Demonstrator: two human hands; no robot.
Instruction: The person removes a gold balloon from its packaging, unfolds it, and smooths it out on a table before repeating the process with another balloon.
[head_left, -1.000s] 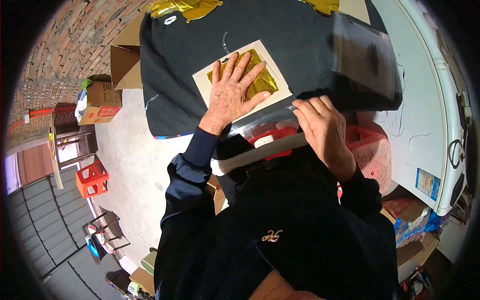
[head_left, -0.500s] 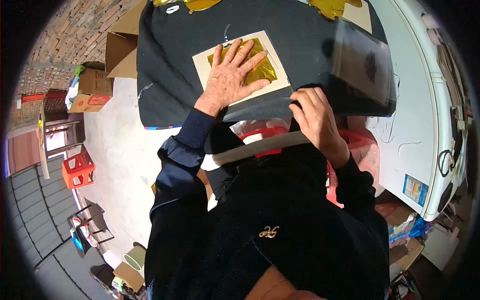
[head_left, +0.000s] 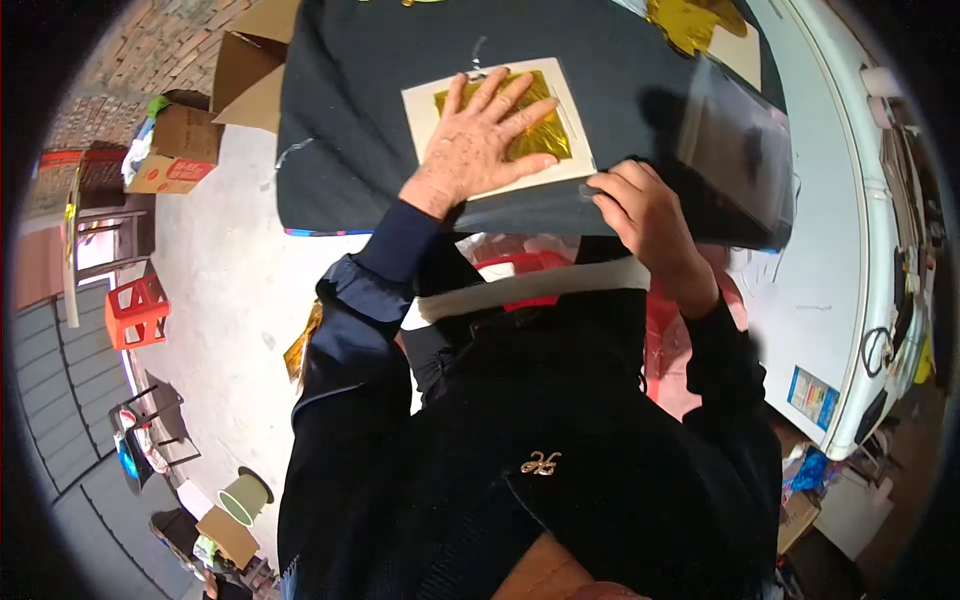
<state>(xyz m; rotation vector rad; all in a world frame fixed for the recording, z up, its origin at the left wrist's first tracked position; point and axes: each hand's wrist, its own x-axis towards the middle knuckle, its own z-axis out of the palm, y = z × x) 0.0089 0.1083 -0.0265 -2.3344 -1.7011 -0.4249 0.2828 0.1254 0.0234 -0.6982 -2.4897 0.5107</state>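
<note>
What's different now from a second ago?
Mostly the camera's view moved: the black-covered table sits higher in the picture, and the green bin at lower left shows more fully. I see nothing picked up or let go. The left hand stays flat on the gold packet; the right hand stays at its near right corner.

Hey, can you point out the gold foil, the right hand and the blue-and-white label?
Gold foil (head_left: 541, 138): head view, its shiny uncovered part.
Right hand (head_left: 652, 214): head view, middle of the hand.
Blue-and-white label (head_left: 813, 398): head view, its printed face.
</note>
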